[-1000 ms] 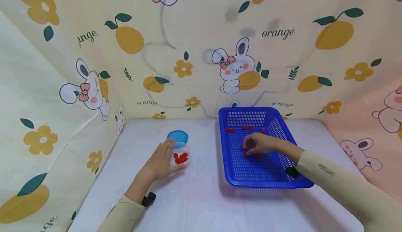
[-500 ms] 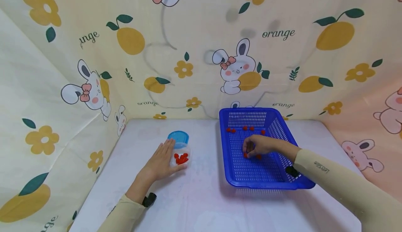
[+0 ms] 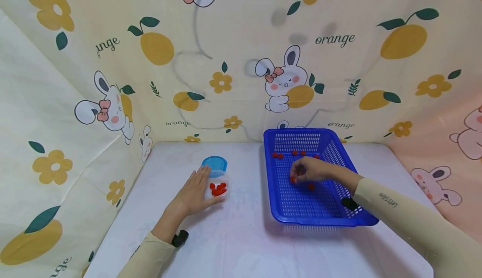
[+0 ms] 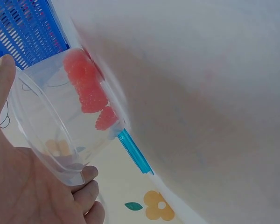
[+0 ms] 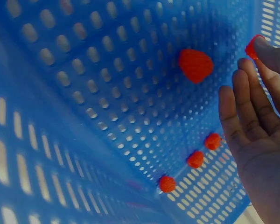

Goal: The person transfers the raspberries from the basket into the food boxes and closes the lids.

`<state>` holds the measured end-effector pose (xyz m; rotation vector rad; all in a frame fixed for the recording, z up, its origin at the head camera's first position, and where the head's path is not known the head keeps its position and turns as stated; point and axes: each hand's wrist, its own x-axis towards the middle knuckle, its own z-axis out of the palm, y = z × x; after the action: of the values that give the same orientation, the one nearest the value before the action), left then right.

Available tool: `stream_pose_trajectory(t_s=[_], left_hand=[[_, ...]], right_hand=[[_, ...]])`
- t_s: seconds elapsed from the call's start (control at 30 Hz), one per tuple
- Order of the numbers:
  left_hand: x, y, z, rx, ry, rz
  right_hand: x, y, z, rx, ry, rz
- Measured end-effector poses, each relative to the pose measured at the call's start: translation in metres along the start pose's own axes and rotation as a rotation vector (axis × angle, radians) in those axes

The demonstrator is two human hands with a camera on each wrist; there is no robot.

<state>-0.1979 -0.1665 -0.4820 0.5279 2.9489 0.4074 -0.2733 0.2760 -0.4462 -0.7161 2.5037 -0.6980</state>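
Note:
My left hand [image 3: 192, 192] cradles a small clear plastic tub [image 4: 46, 116], thumb on one side and fingers on the other. Several red raspberries [image 3: 218, 189] lie inside the tub. A blue lid [image 3: 214, 164] is just behind it on the table. Over the blue plastic basket [image 3: 276, 218], my right hand [image 3: 310, 169] pinches a raspberry [image 5: 254, 47] between thumb and index finger; the other fingers are fairly straight. One loose raspberry [image 5: 196, 65] sits on the basket floor near this hand. Others, such as this raspberry [image 5: 167, 184], lie by the basket's far wall.
The basket has slatted, raised walls and stands right of the tub on a white table [image 3: 241, 236]. A patterned cloth [image 3: 233, 90] with rabbits and oranges hangs behind the table and at its sides.
My right hand has moved slightly up and left in the head view, with a raspberry now at its fingertips. The left hand and tub have stayed in place.

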Motion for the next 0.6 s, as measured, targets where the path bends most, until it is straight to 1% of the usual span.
stream_pose_trajectory(t_s=[0.13,0.37,0.6], left_hand=[[0.000,0.000,-0.001,-0.007,0.004,0.000],[0.000,0.000,-0.002,0.001,-0.005,-0.004],[0.001,-0.002,0.001,0.007,0.001,0.006]], right_hand=[[0.001,-0.003,-0.004,0.014,0.052,-0.021],[0.004,-0.010,-0.006,0.058,0.128,-0.132],[0.005,-0.024,-0.009,0.100,0.189,-0.147]])
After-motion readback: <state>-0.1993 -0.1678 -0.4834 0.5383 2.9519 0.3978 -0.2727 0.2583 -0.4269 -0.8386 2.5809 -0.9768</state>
